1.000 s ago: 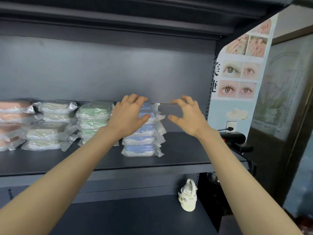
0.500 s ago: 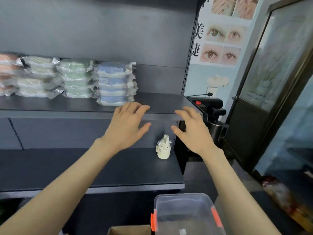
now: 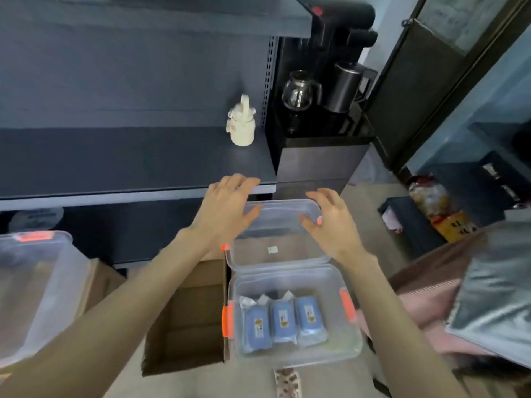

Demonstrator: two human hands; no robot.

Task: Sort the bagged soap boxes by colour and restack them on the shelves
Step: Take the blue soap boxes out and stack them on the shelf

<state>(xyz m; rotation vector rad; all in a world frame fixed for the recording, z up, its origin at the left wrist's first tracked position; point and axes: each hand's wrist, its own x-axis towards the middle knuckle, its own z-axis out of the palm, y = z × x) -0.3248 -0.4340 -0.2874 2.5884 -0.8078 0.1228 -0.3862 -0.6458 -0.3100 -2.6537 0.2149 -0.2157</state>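
Three blue bagged soap boxes (image 3: pixel 283 323) stand side by side in a clear plastic bin (image 3: pixel 349 344) with orange latches on the floor. A second clear bin (image 3: pixel 275 206), with only a small white label on its bottom, sits just behind it. My left hand (image 3: pixel 227 202) and my right hand (image 3: pixel 330 222) hover over that rear bin with fingers spread, holding nothing. The dark lower shelf (image 3: pixel 129 159) lies beyond the hands.
A white jug-shaped bottle (image 3: pixel 242 123) stands on the lower shelf at the right. An open cardboard box (image 3: pixel 186 314) sits left of the bins, another clear bin (image 3: pixel 31 282) further left. A black drinks machine with a glass pot (image 3: pixel 298 91) stands right of the shelf.
The view has dropped from the upper shelf with its colour-sorted stacks down to the floor bins. Both hands came down and back, still holding nothing, and now hover over the rear bin.
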